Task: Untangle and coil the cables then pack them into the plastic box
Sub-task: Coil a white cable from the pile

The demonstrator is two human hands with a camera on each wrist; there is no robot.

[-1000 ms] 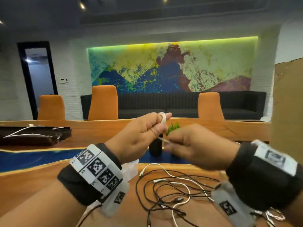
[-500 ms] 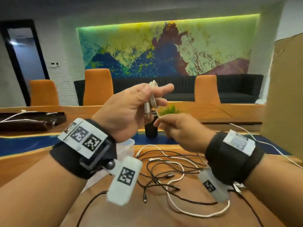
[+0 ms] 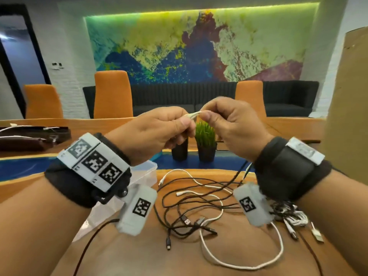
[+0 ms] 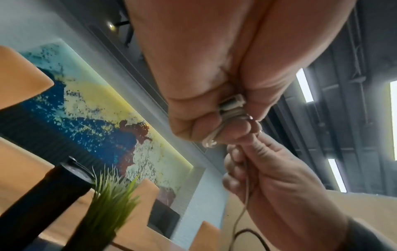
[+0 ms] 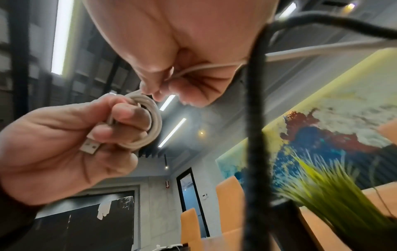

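Observation:
Both hands are raised above the table with a small coil of white cable (image 3: 192, 116) (image 5: 148, 122) between them. My left hand (image 3: 159, 130) (image 5: 64, 144) grips the coil, its USB plug (image 5: 90, 146) sticking out under the fingers. My right hand (image 3: 229, 124) (image 4: 275, 183) pinches the cable's loose end (image 5: 193, 70) at the coil. Below, a tangle of black and white cables (image 3: 199, 206) lies on the wooden table (image 3: 179, 255). The clear plastic box (image 3: 143, 172) sits at the left, partly hidden by my left wrist.
Two small dark pots, one with green grass (image 3: 205, 136), stand just beyond the tangle. More plugs and cables (image 3: 294, 222) lie at the right under my right wrist. A cardboard panel (image 3: 348, 96) rises at the right. Orange chairs (image 3: 112, 94) stand behind the table.
Both hands have turned: the left hand, which held the coil up, now holds it sideways, and the right hand has risen to meet it at the coil's top. The view tilted down.

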